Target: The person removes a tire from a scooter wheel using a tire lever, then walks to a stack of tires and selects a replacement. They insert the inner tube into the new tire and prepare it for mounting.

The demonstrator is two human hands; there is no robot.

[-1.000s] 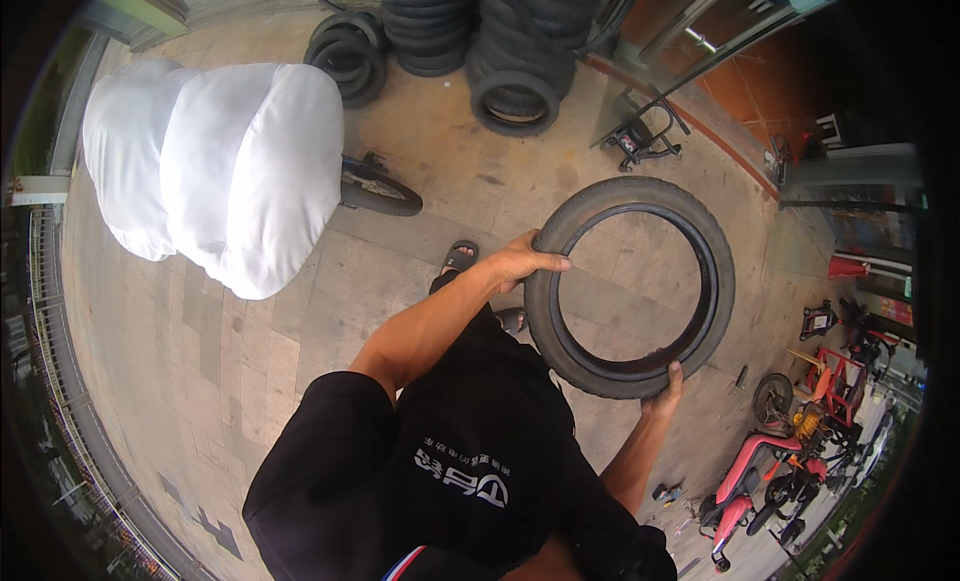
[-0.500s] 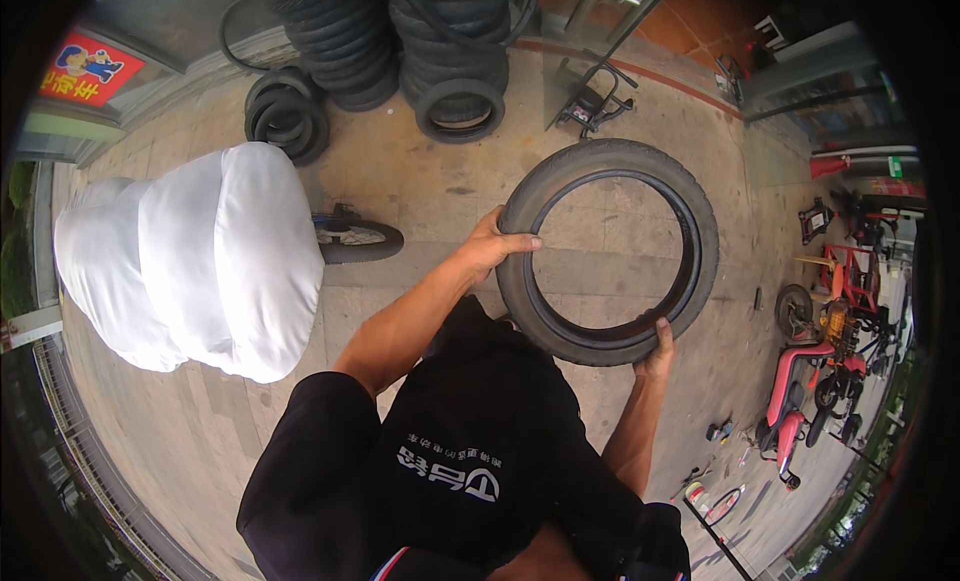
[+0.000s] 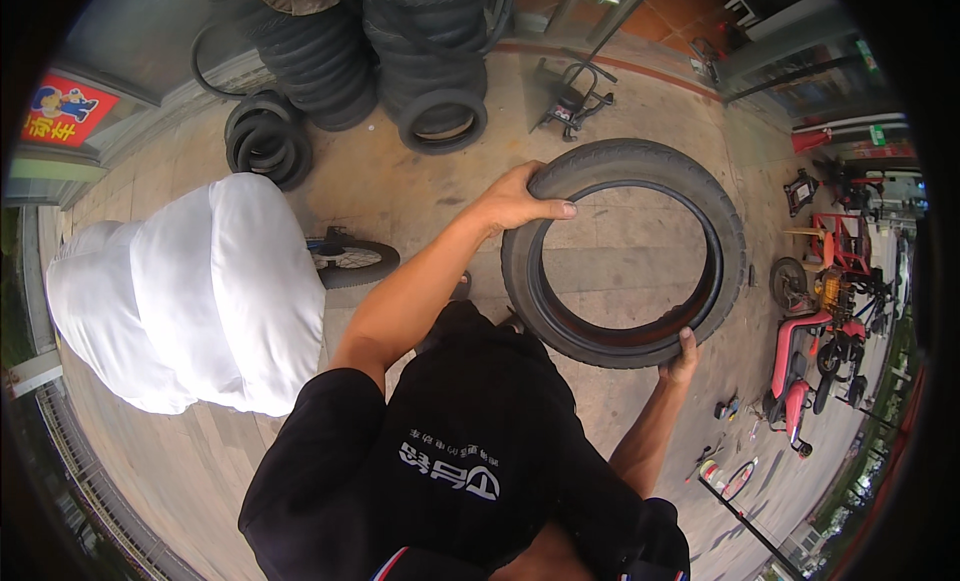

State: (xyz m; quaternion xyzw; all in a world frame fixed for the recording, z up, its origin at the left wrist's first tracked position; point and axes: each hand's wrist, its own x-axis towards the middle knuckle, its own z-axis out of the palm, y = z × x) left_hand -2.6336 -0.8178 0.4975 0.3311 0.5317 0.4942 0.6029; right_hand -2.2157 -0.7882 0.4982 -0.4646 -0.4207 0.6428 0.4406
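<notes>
The left hand (image 3: 515, 199) has its grip closed over the upper left rim of a black rubber tyre (image 3: 625, 253), fingers curled over the tread and thumb toward the inner bead, while the right hand (image 3: 683, 347) clasps the lower right edge from beneath. Set on opposite sides, the two grips seem to balance the ring, which hangs clear of the ground in front of the person's chest, right of centre. The tyre is a thick, round hoop with a ribbed tread and a smooth inner lip; paving shows through its opening. To the far left stand stacks of similar dark tyres (image 3: 385, 51), with a smaller pile (image 3: 267, 139) beside them. A bulging white sack (image 3: 190, 296) sits near left, and red scooters (image 3: 825, 321) crowd the right.
</notes>
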